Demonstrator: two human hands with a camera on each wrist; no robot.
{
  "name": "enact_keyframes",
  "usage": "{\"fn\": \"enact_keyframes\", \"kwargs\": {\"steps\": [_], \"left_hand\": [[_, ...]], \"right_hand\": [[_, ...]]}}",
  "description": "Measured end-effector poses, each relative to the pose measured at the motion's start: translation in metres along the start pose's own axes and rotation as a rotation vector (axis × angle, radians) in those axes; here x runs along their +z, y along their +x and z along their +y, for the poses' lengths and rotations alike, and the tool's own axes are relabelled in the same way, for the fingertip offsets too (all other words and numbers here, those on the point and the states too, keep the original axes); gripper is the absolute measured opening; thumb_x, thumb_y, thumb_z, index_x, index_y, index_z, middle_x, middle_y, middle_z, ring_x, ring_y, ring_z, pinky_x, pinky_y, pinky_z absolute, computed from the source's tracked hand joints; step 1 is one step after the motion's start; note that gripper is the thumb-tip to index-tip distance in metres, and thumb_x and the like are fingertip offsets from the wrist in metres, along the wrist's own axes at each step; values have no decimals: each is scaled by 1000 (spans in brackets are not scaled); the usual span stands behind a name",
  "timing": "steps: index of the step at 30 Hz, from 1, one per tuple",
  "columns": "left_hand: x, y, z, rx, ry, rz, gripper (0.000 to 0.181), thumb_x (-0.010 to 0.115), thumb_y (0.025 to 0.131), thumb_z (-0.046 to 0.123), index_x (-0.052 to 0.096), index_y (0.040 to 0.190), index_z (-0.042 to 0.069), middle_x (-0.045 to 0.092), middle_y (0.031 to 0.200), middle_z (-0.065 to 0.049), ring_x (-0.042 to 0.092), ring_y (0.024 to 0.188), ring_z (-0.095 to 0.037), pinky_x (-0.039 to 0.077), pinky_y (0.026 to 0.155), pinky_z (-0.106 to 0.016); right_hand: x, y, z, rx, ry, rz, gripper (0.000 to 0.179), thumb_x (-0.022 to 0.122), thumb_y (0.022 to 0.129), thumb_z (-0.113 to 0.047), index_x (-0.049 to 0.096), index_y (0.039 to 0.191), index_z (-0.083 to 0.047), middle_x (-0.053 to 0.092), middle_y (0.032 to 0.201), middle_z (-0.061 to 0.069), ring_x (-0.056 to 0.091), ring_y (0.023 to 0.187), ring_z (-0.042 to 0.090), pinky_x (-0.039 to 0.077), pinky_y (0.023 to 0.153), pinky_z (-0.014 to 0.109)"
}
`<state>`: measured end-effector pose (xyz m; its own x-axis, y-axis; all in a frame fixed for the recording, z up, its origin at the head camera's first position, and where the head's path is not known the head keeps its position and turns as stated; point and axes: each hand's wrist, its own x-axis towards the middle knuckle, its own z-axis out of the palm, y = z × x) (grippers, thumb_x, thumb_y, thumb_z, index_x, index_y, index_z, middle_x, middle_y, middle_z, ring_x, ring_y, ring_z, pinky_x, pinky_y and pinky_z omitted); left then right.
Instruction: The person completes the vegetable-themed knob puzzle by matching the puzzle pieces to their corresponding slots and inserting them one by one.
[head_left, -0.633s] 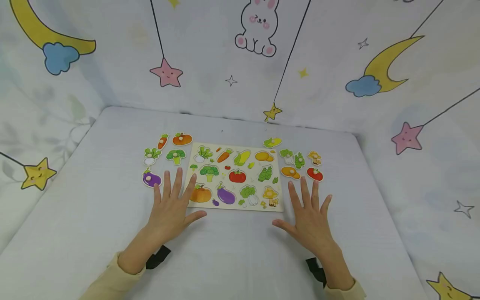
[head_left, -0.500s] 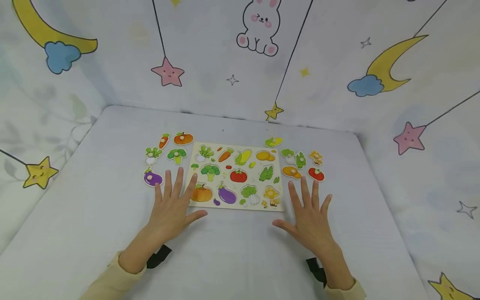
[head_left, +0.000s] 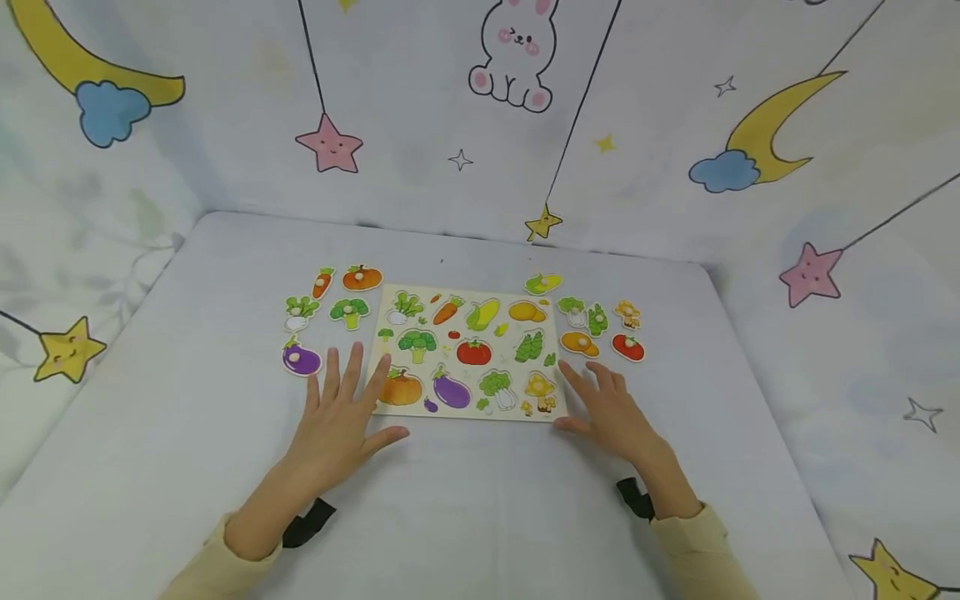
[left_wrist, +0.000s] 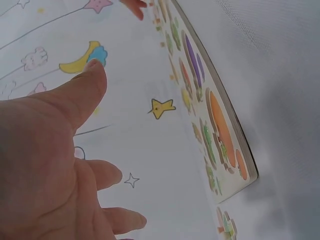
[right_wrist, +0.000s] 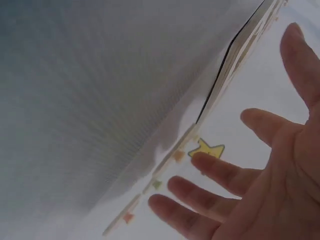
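Note:
A cream puzzle board [head_left: 498, 358] printed with vegetables lies flat on the table. My left hand [head_left: 333, 425] is spread near its left edge, fingertips overlapping the board's lower left corner in the head view and holding nothing. Just beyond those fingertips is an eggplant piece [head_left: 302, 358]. At the board's right edge is my right hand [head_left: 611, 417], fingers slightly bent and apart, nothing held. A potato piece [head_left: 580, 343] and a tomato piece [head_left: 628, 347] lie beyond it. In the right wrist view, the board's edge [right_wrist: 220, 82] shows past the loose fingers.
Left of the board lie radish [head_left: 302, 315], carrot [head_left: 322, 283], pumpkin [head_left: 363, 277] and broccoli [head_left: 349, 312] pieces. To the right are corn [head_left: 543, 284], cabbage [head_left: 572, 310], asparagus [head_left: 597, 319] and mushroom [head_left: 627, 314] pieces. A patterned cloth [head_left: 420, 192] backs the white table [head_left: 465, 517].
My right hand has moved left toward the board's right edge, and its spread fingers have drawn in and bent. My left hand stays spread in nearly the same place. The pieces have not moved.

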<state>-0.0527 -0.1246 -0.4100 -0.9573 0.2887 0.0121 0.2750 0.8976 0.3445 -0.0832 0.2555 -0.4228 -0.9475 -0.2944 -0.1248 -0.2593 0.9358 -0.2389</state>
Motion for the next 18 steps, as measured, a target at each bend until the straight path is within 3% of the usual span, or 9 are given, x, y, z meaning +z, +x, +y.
{"fn": "enact_keyframes", "kwargs": {"steps": [3, 7, 13, 18], "left_hand": [[1, -4, -3, -13, -6, -4, 93, 68, 83, 55, 26, 156, 14, 9, 162, -26, 2, 146, -55, 13, 109, -76], [2, -9, -7, -35, -16, -15, 91, 68, 84, 54, 29, 155, 13, 13, 161, -28, 6, 145, -57, 15, 108, -76], [2, -9, -19, -42, -21, -28, 90, 69, 85, 51, 29, 154, 10, 17, 158, -31, 12, 143, -58, 21, 107, -75], [-11, 0, -40, -122, -89, 30, 86, 72, 87, 39, 29, 153, 5, 30, 151, -33, 30, 138, -53, 30, 108, -68]], "right_hand": [[3, 8, 3, 6, -54, -49, 86, 73, 82, -48, 35, 153, -18, 31, 150, 31, 32, 133, 57, 44, 94, 69], [6, 14, 5, 20, -91, -115, 81, 70, 85, -48, 36, 152, -17, 30, 150, 34, 30, 132, 64, 39, 98, 71], [4, 15, 6, 58, -37, -181, 81, 67, 88, -46, 32, 154, -16, 23, 153, 34, 23, 136, 64, 37, 99, 72], [4, 17, 5, 62, -3, -206, 81, 67, 88, -45, 30, 154, -17, 19, 155, 33, 17, 138, 64, 36, 97, 74]]}}
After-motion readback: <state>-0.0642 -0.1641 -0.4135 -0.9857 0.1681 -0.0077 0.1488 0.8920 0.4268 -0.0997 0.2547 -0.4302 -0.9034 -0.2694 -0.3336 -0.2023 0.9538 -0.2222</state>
